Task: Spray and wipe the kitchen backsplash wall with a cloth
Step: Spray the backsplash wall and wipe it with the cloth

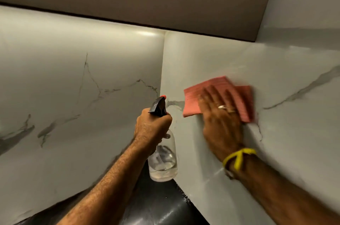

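1. I see my right hand pressed flat, fingers spread, pinning the pink cloth against the right panel of the marble backsplash wall, just beside the corner; the open palm spreads pressure for wiping.
2. My left hand is clenched round the neck of the clear spray bottle, nozzle aimed at the corner (ready, I judge, for another spray).
3. The dark counter sits below; the bottle hangs above it.
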